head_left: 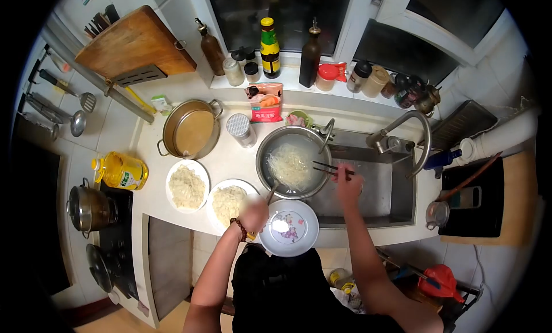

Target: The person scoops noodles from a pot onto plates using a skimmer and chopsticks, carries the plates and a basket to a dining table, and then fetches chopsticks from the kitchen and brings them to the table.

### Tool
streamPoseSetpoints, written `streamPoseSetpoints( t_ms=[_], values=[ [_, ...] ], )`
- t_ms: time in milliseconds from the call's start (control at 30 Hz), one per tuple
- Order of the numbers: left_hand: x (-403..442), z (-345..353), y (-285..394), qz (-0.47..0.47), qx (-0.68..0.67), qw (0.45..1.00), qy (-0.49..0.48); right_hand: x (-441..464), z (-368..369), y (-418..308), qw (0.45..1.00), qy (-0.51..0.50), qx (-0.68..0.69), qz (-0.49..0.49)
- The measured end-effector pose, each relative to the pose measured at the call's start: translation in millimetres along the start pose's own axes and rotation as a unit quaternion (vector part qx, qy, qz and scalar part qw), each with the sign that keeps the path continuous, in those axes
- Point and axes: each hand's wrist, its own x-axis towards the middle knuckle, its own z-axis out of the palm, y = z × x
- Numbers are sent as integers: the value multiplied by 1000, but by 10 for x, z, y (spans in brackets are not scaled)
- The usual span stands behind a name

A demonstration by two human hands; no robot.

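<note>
My right hand (348, 183) is closed around a pair of dark chopsticks (325, 168), their tips over the right side of a metal pot (261, 173). Pale, thin shreds (290, 163) lie in cloudy water in that pot. My left hand (253, 214), with a beaded bracelet on its wrist, is beside the left rim of a white flower-patterned plate (307, 229) and near the pot's front handle (273, 192). A blur covers its fingers, so its grip is hidden. Left of it are two white plates (170, 198) (214, 218) heaped with pale shreds.
A sink (397, 189) with a curved faucet (426, 137) lies right of the pot. Behind stand a large pot (190, 129), a can (241, 130) and a starch packet (265, 103). Bottles and jars line the sill. An oil jug (121, 171) is at left, near the stove.
</note>
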Motion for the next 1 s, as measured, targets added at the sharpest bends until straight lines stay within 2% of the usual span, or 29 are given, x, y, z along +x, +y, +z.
streamPoseSetpoints(
  t_ms=[33, 100, 167, 233, 333, 400, 433, 467, 533, 567, 633, 767, 933, 967, 1000],
  values=[
    [-32, 55, 172, -1, 1, 1000, -4, -17, 43, 49, 1000, 4, -1, 1],
    [-141, 218, 664, -158, -82, 979, 96, -65, 250, 105, 998, -35, 20, 42],
    [-49, 132, 412, -149, -76, 983, 68, -109, 442, 97, 999, -34, 7, 21],
    [-36, 102, 448, -137, -65, 988, 38, -141, 612, 40, 1000, -29, -4, -3],
    [-70, 190, 550, -149, -79, 984, 53, -215, 735, -62, 996, -75, 27, -40],
    [-72, 209, 500, -152, -81, 983, 68, -299, 739, -135, 979, -126, -82, -141],
    [-78, 207, 446, -153, -82, 982, 73, -331, 724, -162, 979, -148, -60, -127],
    [-64, 168, 288, -110, -184, 976, 47, -353, 711, -171, 979, -147, -61, -126],
    [-80, 159, 306, -22, -380, 925, -7, -393, 669, -189, 975, -168, -50, -135],
    [-123, 160, 309, -24, -380, 925, -9, -407, 639, -204, 976, -166, -52, -134],
    [-410, 308, 1074, -177, -275, 944, 38, -441, 586, -270, 975, -179, -51, -124],
    [-457, 331, 872, -163, -300, 940, 7, -571, 527, -385, 977, -164, -46, -128],
    [-538, 434, 852, -144, -326, 934, 12, -666, 489, -297, 971, -155, -35, -181],
    [-557, 447, 836, -145, -325, 934, 12, -682, 465, -277, 971, -154, -35, -181],
    [-574, 460, 819, -141, -325, 935, 21, -693, 429, -297, 982, -136, 3, -131]
  ],
)
